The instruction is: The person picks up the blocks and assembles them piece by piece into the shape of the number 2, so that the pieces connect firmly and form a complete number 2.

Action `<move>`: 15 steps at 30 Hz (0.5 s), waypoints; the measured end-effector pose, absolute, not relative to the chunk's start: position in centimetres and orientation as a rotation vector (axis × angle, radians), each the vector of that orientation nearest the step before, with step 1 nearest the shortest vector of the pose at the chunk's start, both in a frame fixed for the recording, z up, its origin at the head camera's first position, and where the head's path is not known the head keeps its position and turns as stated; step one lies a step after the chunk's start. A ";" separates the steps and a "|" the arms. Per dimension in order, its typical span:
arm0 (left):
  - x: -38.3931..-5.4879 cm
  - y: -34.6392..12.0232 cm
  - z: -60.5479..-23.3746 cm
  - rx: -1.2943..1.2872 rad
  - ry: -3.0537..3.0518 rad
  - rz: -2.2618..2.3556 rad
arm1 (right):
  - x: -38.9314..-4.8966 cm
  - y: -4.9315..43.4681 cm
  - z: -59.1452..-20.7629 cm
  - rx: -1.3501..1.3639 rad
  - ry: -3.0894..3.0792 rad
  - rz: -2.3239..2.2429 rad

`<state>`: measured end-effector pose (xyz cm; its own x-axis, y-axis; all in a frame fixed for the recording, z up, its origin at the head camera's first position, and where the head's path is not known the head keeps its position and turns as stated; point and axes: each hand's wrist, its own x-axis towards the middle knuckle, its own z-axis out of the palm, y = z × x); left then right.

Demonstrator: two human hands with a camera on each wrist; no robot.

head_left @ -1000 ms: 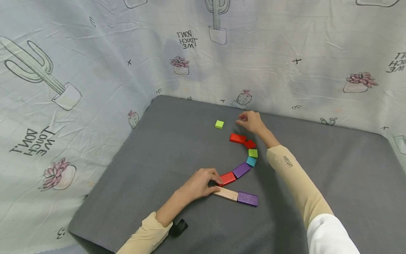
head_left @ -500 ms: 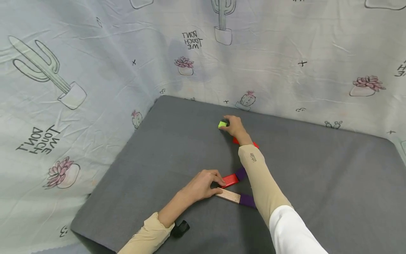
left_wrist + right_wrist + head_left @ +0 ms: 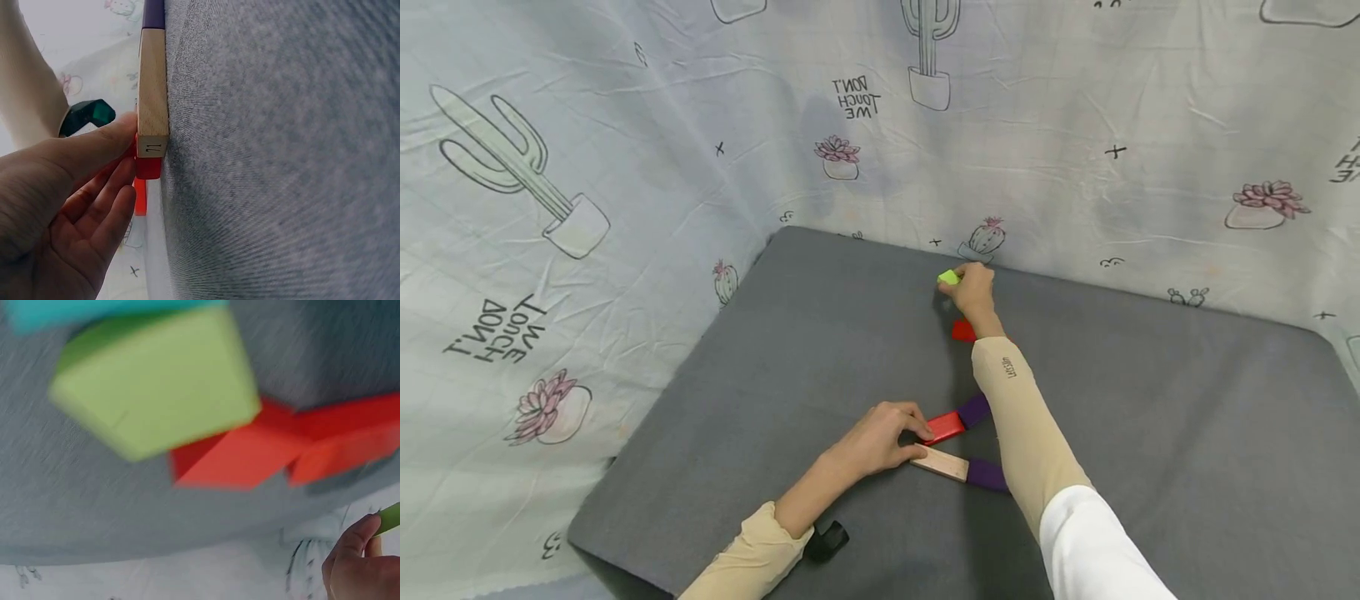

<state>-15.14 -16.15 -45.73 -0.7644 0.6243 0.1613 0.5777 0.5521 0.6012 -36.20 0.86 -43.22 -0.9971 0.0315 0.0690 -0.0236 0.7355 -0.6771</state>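
My right hand point(image 3: 974, 290) pinches a lime-green wooden block point(image 3: 948, 277) between thumb and fingers, above the far part of the table; the right wrist view shows this block only at its edge. Near the middle, my left hand point(image 3: 874, 437) touches two blocks: its index fingertip is at the left end of a red block point(image 3: 945, 427), its thumb at a plain wooden block point(image 3: 940, 462). In the left wrist view, the plain block point(image 3: 153, 87) shows "71" on its end. Purple blocks point(image 3: 987, 475) adjoin these two. My right forearm hides part of the curved row.
In the right wrist view, another green block point(image 3: 162, 381) stands in the row beside a blue one point(image 3: 112, 312) and red ones point(image 3: 244, 453). The grey table point(image 3: 760, 350) meets a cactus-print cloth point(image 3: 1037, 125). A black object point(image 3: 827, 542) lies by my left wrist.
My right hand reached left to the lone green block, took hold of it and moved it slightly right and back. My left hand stays at the red and plain blocks.
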 end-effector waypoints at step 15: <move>-15.2 -16.3 -45.8 1.026 2.690 0.981 | -34.9 6.2 -39.0 0.162 -2.605 1.372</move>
